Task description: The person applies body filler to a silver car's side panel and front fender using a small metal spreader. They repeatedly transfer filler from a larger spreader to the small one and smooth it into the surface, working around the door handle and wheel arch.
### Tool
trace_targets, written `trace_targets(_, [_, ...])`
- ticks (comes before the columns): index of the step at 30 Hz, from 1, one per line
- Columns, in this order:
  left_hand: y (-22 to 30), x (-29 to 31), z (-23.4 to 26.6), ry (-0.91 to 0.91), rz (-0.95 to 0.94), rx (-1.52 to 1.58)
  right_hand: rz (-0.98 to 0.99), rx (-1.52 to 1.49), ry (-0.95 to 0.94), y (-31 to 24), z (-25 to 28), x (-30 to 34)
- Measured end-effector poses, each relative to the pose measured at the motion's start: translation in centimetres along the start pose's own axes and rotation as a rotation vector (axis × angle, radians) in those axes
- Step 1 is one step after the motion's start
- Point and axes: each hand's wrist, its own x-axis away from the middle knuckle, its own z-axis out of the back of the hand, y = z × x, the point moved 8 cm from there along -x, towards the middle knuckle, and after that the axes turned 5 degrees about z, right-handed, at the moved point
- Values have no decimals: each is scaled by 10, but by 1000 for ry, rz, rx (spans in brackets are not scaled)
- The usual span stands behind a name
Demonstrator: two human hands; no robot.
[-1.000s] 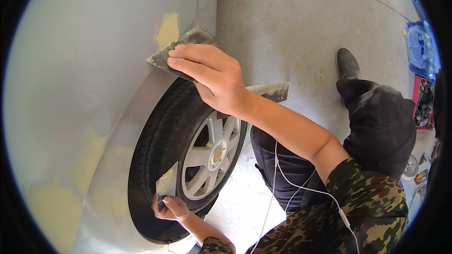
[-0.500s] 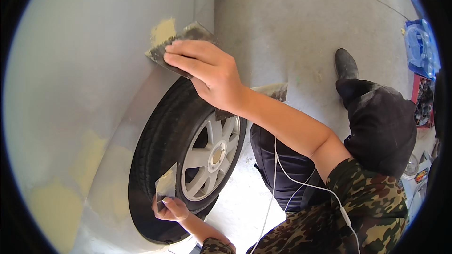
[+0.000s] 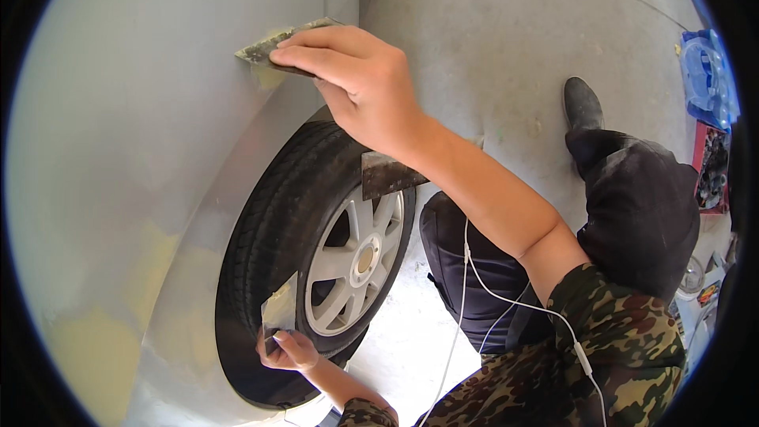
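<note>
A flat putty spreader (image 3: 261, 51) is pinched in my right hand (image 3: 371, 83). Its edge lies against the grey car panel (image 3: 182, 47), over a yellow filler patch (image 3: 269, 77) above the wheel arch. Low down, beside the tyre (image 3: 269, 213), my left hand (image 3: 289, 350) grips a smaller putty knife (image 3: 279, 306) with yellow filler on its blade. Another dark, stained spreader blade (image 3: 387, 175) shows partly behind my right wrist, in front of the tyre's upper edge; what supports it is hidden.
The silver alloy wheel (image 3: 360, 261) stands under the arch. More yellow filler (image 3: 95, 348) covers the lower panel. White earphone cords (image 3: 514, 308) hang across my dark trousers. At the far right are a blue plastic pack (image 3: 706, 83) and a red box (image 3: 711, 170).
My right hand has moved up the panel with the spreader, which now covers much of the filler patch. The blade lies flatter to the view. The left hand has hardly moved.
</note>
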Motion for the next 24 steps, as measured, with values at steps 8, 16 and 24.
trace_targets(8, [9,-10,-12,-81,136,252,-23,-22,-1,-14,-1,16])
trace_targets(16, [3,-9,-15,-115,184,290,-18,-42,25,-27,3,27])
trace_targets(24, [3,-8,-18,-87,230,282,13,0,26,2,2,1])
